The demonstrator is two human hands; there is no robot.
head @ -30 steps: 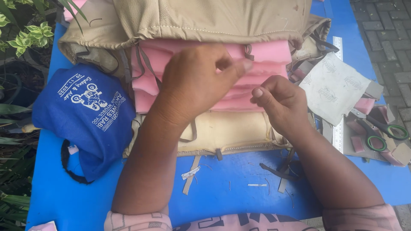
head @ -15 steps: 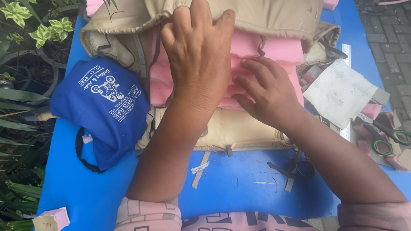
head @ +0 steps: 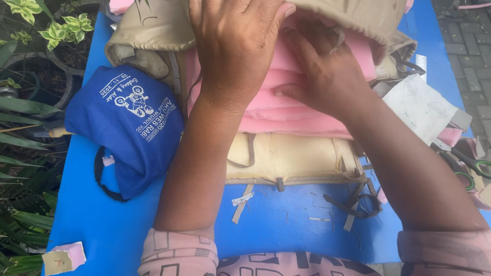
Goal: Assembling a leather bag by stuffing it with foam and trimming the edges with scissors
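My left hand (head: 236, 48) lies flat, fingers spread, on top of a stack of pink foam pads (head: 286, 110) that sit inside a beige fabric cover (head: 169, 30). Its fingertips reach the cover's upper edge. My right hand (head: 325, 66) presses on the pink foam just to the right, with its fingers tucked under the beige flap. Below the foam a cream padded panel (head: 286, 158) with brown straps shows. Neither hand grips anything that I can see.
Everything rests on a blue table (head: 102, 225). A blue drawstring bag with white print (head: 128, 122) lies at the left. White paper patterns (head: 422, 107) and green-handled scissors (head: 468, 166) are at the right. A foam scrap (head: 64, 258) sits at the lower left. Plants border the left.
Both hands have moved farther up over the pink foam toward the cover's opening. The right hand's fingers have slipped under the beige flap.
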